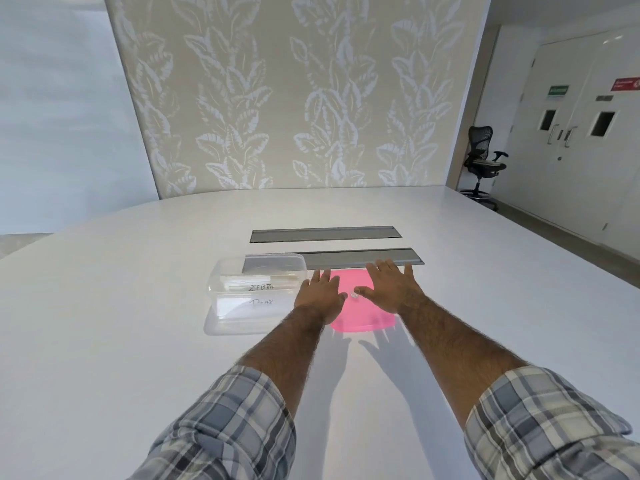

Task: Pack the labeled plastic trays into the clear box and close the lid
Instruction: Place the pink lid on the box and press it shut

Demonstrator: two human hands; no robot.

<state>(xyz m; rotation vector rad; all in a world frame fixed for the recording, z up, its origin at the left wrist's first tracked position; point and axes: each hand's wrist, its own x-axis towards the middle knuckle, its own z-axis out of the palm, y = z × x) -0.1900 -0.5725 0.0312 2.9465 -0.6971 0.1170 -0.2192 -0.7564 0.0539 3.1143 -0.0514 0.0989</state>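
Both hands flat and spread on the pink lid (360, 317), gripping nothing: left hand (320, 296), right hand (391, 289). Just left of them sits the clear box (254, 299), labeled trays (256, 288) inside. Lid looks light, flexible, slick; pinch its edges.

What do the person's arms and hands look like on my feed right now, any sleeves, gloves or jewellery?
Both hands, the left hand and the right hand, are bare: no gloves, and no rings or watch that I can make out. The forearms are uncovered and hairy. Plaid shirt sleeves in grey, white and muted blue checks are rolled up near the elbows on both arms.
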